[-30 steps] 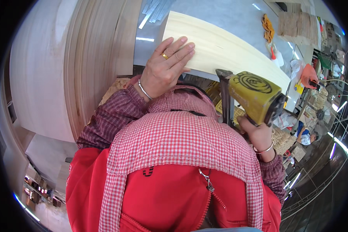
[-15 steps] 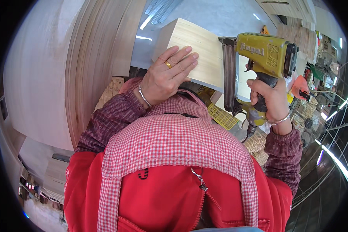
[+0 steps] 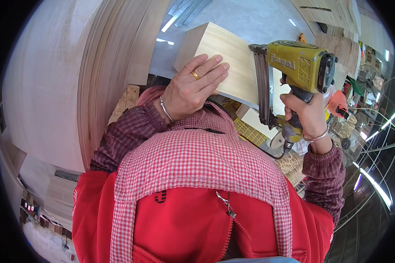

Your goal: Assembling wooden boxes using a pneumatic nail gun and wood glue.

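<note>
A pale wooden box (image 3: 235, 57) stands in front of me, its top and left side showing. My left hand (image 3: 195, 85) lies on its top near the front-left edge, fingers stretched out flat, a gold ring on one finger. My right hand (image 3: 309, 111) is wrapped around the handle of a yellow nail gun (image 3: 294, 59). The gun's dark nose and long magazine (image 3: 263, 83) are at the right end of the box; whether the nose touches the wood, I cannot tell. A hose runs from the foot of its handle.
Tall stacked wooden boards (image 3: 101, 74) rise close on my left. A grey-blue work surface (image 3: 241, 17) lies beyond the box, with metal strips (image 3: 186, 12) on it. Below are a yellow plastic basket (image 3: 250, 131) and coiled cords. More board stacks (image 3: 338, 48) stand at far right.
The nail gun has tilted a little and dipped slightly. The box and my left hand appear a few pixels further right, with the whole view shifting slightly. Both hands keep their hold and contact.
</note>
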Action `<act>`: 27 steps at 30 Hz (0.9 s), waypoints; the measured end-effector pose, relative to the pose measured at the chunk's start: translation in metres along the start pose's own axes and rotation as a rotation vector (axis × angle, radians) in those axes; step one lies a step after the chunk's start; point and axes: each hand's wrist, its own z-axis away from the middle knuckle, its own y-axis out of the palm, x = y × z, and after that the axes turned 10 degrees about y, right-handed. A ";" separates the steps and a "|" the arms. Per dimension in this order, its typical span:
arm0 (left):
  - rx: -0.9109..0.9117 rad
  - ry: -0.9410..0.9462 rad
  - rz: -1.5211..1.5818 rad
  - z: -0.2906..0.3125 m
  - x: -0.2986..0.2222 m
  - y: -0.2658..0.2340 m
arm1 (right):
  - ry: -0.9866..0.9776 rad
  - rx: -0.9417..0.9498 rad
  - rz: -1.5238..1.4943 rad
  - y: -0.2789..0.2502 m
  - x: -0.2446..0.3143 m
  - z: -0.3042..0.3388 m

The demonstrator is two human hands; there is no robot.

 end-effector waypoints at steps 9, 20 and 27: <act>0.015 0.020 -0.149 0.010 -0.033 0.033 | -0.106 -0.031 0.081 -0.008 -0.023 0.000; -0.101 0.170 -0.056 0.022 -0.085 0.092 | -0.194 -0.013 0.146 -0.025 -0.042 -0.005; -0.189 0.178 -0.040 0.019 -0.082 0.097 | -0.178 0.014 0.219 -0.024 -0.038 -0.005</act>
